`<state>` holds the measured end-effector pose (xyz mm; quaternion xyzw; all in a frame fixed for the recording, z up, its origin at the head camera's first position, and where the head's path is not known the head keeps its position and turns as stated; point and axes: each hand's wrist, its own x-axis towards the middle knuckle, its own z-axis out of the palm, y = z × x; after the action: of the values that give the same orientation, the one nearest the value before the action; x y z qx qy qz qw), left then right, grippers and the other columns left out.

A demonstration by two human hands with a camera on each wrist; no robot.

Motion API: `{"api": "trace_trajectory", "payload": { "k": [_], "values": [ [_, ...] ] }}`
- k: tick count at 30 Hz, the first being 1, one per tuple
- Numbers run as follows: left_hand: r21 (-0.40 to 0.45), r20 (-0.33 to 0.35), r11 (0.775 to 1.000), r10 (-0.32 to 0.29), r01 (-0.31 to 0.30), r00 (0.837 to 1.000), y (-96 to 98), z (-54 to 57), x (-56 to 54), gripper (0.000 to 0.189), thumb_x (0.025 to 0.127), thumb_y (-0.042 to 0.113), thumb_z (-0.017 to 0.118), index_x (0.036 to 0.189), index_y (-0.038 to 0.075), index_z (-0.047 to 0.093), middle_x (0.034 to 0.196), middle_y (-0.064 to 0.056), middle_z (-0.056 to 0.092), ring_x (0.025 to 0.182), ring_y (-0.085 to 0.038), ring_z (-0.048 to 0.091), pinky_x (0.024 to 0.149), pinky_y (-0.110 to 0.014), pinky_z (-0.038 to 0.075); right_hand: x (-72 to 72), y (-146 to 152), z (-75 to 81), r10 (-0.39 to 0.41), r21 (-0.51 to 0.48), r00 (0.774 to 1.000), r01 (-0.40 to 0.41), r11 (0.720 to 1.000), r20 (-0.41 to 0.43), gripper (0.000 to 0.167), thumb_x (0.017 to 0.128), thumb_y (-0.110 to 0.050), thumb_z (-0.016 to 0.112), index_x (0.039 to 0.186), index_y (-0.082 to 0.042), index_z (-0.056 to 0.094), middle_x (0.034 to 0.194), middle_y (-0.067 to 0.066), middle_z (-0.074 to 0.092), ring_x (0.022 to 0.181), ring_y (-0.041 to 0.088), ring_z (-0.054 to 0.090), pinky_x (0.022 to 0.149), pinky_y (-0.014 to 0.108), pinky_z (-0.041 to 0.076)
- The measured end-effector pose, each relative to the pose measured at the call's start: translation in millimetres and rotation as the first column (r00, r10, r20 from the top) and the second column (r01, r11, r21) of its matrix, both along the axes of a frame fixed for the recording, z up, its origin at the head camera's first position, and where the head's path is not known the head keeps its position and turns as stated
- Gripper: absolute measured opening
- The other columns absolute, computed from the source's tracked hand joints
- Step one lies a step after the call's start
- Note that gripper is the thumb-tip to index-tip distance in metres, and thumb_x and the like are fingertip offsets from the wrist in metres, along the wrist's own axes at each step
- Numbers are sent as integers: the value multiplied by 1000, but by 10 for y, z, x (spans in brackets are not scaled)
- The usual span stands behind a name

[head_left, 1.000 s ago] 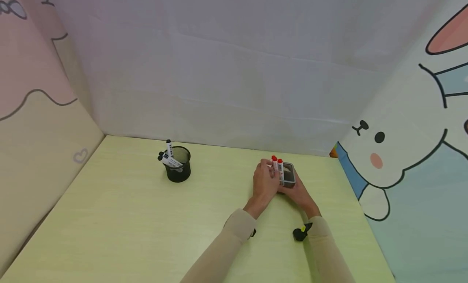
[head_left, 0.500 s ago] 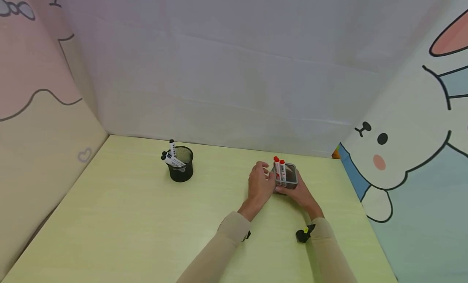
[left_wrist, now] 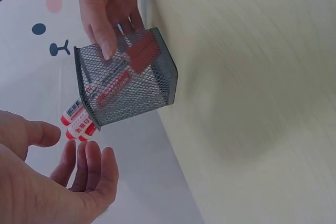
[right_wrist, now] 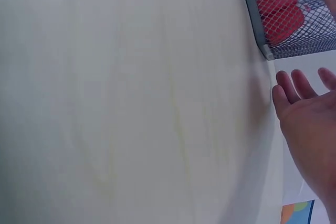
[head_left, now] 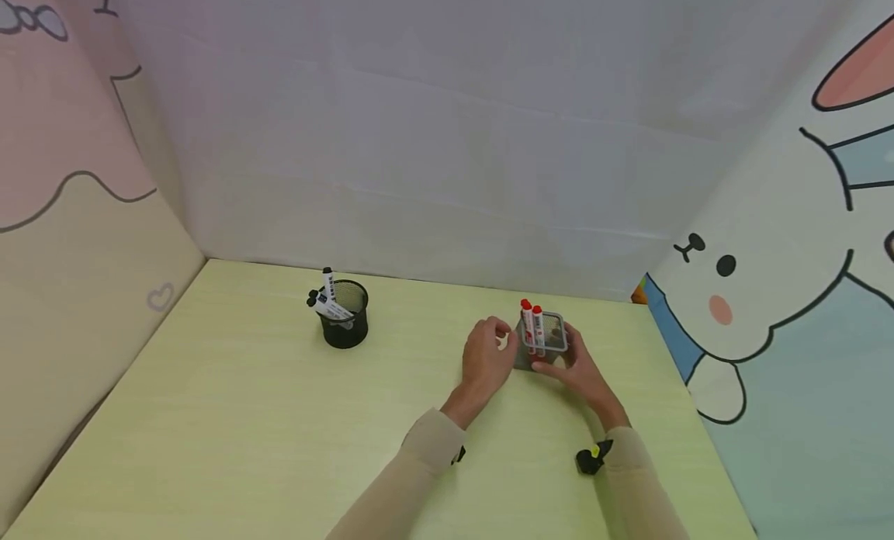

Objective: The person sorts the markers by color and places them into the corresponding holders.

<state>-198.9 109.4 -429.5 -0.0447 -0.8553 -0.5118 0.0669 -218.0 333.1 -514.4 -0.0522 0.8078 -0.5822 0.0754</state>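
A grey mesh pen holder (head_left: 550, 359) with a squared rim stands on the table at the right. Red-capped white markers (head_left: 538, 327) lean in it, caps above the rim on its left side. My left hand (head_left: 486, 354) is just left of the holder; in the left wrist view its fingers (left_wrist: 93, 166) are loosely bent beside the marker caps, holding nothing. My right hand (head_left: 585, 373) is at the holder's right side, thumb in front of the mesh. In the right wrist view its fingers (right_wrist: 302, 85) are spread and apart from the mesh.
A round black mesh pen cup (head_left: 345, 334) with several black-capped markers (head_left: 331, 303) stands at the back left of the pale wooden table (head_left: 279, 431). A white cloth wall (head_left: 433, 152) rises behind it, with printed panels on both sides.
My left hand has drawn back from the red-capped markers toward the left and slightly nearer. My right hand has loosened around the mesh holder, a gap now showing between palm and mesh.
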Motion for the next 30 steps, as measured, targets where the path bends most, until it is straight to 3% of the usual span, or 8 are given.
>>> {"api": "trace_trajectory", "payload": {
  "k": [10,20,30],
  "values": [
    [-32,7,999,-15,16,1000,-133,-21,74,10,98,15,67,99,6,69,98,-12,68,87,-23,62,77,-31,52,137,67,32,-17,104,999,20,994,-32,96,95,-21,77,162,-5,10,166,23,18,151,46,22,122,56,18],
    [-64,-15,997,-38,36,999,-330,-72,140,8,97,14,68,97,6,69,93,-11,67,88,-23,61,77,-33,51,289,110,105,-57,143,998,62,988,-35,79,99,-23,71,156,2,22,158,27,29,146,47,30,120,60,22],
    [-150,-31,987,-61,55,998,-544,-105,250,6,96,12,70,93,7,68,88,-8,65,84,-21,58,73,-33,49,395,107,178,-66,275,995,85,958,-77,59,104,-29,64,142,9,38,141,29,47,129,44,48,111,59,37]
  ]
}}
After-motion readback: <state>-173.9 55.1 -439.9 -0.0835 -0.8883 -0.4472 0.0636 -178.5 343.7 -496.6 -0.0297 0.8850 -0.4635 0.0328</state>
